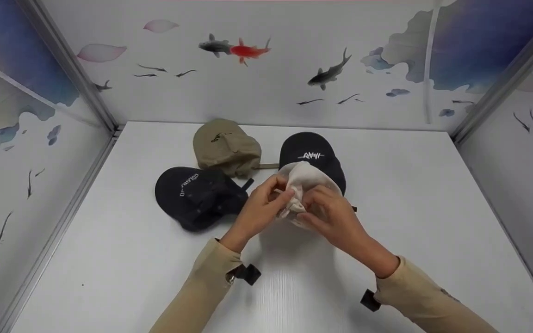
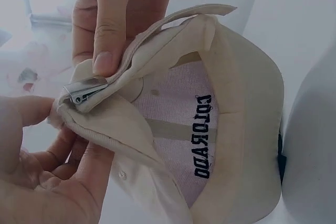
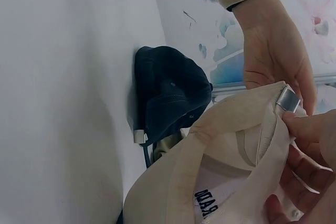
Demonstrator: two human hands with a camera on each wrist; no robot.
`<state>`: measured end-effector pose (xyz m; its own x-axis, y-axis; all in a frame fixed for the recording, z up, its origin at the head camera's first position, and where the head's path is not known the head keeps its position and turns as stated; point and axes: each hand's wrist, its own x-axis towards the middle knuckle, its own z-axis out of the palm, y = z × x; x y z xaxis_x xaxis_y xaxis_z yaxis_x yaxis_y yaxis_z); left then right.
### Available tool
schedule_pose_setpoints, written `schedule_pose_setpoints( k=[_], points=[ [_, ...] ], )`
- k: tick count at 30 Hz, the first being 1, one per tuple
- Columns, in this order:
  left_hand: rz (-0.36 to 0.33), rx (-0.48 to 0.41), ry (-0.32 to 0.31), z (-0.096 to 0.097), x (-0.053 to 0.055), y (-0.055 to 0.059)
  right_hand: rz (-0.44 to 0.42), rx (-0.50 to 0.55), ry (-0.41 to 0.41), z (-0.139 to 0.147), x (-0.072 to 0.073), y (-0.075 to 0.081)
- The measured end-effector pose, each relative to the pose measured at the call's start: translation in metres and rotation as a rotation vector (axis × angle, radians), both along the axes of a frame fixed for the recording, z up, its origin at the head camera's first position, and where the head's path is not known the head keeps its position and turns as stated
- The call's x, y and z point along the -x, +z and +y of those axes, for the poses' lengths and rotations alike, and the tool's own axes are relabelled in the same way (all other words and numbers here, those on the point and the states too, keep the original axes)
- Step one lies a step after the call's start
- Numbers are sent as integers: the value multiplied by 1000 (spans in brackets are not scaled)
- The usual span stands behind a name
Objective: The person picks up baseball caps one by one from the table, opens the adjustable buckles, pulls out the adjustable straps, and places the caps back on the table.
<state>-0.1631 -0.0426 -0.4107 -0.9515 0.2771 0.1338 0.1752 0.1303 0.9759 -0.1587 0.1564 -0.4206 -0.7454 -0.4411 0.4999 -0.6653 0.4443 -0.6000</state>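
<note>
Both hands hold a cream baseball cap above the table, its inside and back strap turned toward me. Dark COLORADO stitching shows reversed inside it in the left wrist view. My left hand pinches the strap end beside a metal buckle. On the other side of that buckle, my right hand grips the strap, thumb pressed along it. The brim lies away from the hands, at the right in the left wrist view.
A black cap lies left of the hands, with a khaki cap behind it. Another black cap with white lettering sits just beyond the cream one. Printed panels enclose the white table at the back and sides.
</note>
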Motion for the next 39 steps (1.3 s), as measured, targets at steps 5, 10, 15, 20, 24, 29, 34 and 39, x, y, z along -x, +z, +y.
schedule_pose_setpoints(
  k=[5, 10, 15, 20, 24, 29, 34, 39],
  points=[
    [56, 18, -37, -3, -6, 2, 41, -22, -17, -1, 1, 1],
    [138, 74, -20, -3, -10, 1, 47, -13, -12, -2, 3, 1],
    [333, 282, 108, 0, -16, -3, -9, 39, 15, -4, 6, 3],
    [494, 495, 278, 7, -20, -7, -124, 100, 20, -8, 10, 4],
    [609, 609, 384, 12, -20, -10, -181, 131, -1, -9, 14, 2],
    [704, 693, 468, 14, -16, -12, -255, 195, -33, -10, 18, 4],
    [750, 745, 516, 13, -14, -15, -316, 246, -60, -14, 19, 5],
    [816, 833, 571, 12, -13, -14, -315, 278, -88, -17, 19, 7]
  ],
)
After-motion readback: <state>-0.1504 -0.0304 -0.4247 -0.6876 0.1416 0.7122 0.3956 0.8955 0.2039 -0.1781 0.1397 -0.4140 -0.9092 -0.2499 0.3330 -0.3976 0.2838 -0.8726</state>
